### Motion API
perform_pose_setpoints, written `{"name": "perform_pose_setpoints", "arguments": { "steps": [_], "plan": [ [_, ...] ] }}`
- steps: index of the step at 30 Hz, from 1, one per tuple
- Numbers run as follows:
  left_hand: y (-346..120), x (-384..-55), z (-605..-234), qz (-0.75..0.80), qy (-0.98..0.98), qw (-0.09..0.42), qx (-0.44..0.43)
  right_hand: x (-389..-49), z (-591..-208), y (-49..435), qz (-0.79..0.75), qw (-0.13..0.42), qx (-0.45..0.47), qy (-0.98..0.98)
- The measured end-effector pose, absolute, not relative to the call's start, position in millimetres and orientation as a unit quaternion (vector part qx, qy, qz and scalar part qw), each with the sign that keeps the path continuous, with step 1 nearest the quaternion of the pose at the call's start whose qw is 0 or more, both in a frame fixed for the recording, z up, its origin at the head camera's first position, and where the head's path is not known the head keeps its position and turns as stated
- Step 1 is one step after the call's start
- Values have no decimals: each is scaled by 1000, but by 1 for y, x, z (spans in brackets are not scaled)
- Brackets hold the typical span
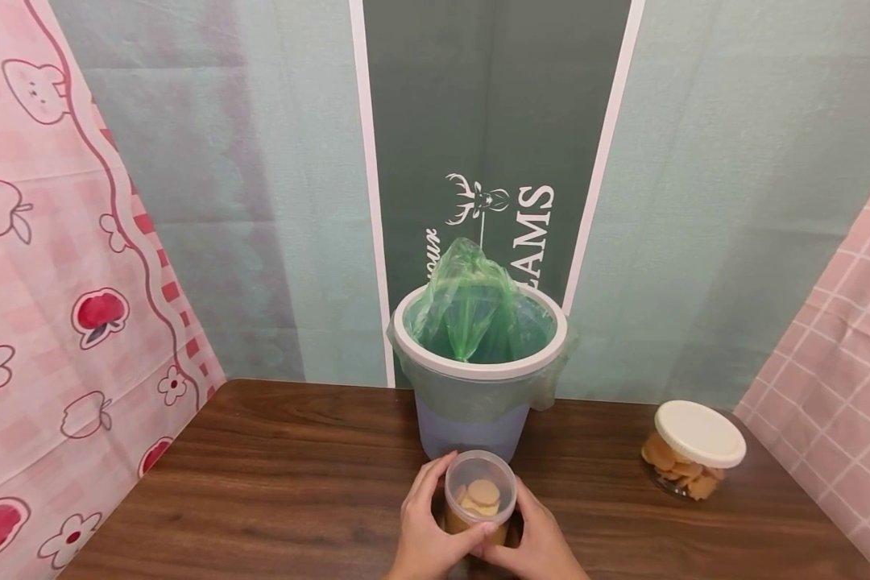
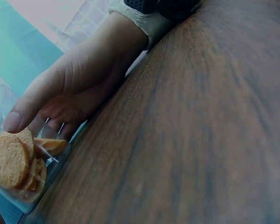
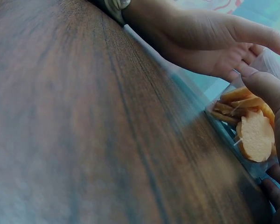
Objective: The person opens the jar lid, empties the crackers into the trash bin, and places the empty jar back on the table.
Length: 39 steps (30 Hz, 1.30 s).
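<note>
Both hands hold a clear plastic jar (image 1: 507, 503) of round golden biscuits (image 1: 483, 492) in front of the bin. My left hand (image 1: 426, 524) curls round the jar's left side, and my right hand (image 1: 535, 538) grips the right side. The thumbs meet at the near side in the head view. No white lid shows on this jar. Through its wall, biscuits (image 2: 10, 161) lie stacked low inside in the left wrist view. Biscuits (image 3: 255, 137) also show near the right thumb in the right wrist view, where the jar stands upright on the wooden table (image 3: 84, 140).
Behind the jar stands a bluish bin (image 1: 471, 435) with a white rim and a green plastic bag (image 1: 471, 282) bunched up in it. A second biscuit jar (image 1: 685, 475) with a white lid (image 1: 699, 433) stands at the right. Patterned cloths hang round the table (image 1: 275, 475).
</note>
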<state>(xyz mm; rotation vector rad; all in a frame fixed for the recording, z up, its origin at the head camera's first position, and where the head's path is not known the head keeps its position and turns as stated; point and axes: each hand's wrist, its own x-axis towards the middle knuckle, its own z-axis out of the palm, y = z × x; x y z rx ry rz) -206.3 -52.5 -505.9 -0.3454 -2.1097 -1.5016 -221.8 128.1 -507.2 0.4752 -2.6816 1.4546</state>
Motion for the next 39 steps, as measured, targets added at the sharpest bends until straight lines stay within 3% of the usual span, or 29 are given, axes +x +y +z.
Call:
{"name": "perform_pose_setpoints", "arguments": {
  "steps": [9, 16, 26, 39],
  "plan": [
    [-53, -205, -502, -567, -771, 262, -124, -222, -511, 128, 463, 69, 176, -866],
    [-53, -204, -501, -554, -771, 284, -132, -222, -508, 127, 471, 51, 164, -865],
    [-53, -204, -501, -564, -768, 271, -137, -220, -508, 127, 461, 61, 160, -871],
    [-51, -207, -506, -540, -757, 329, -165, -221, -509, 126, 457, 83, 173, -868]
  ]
}}
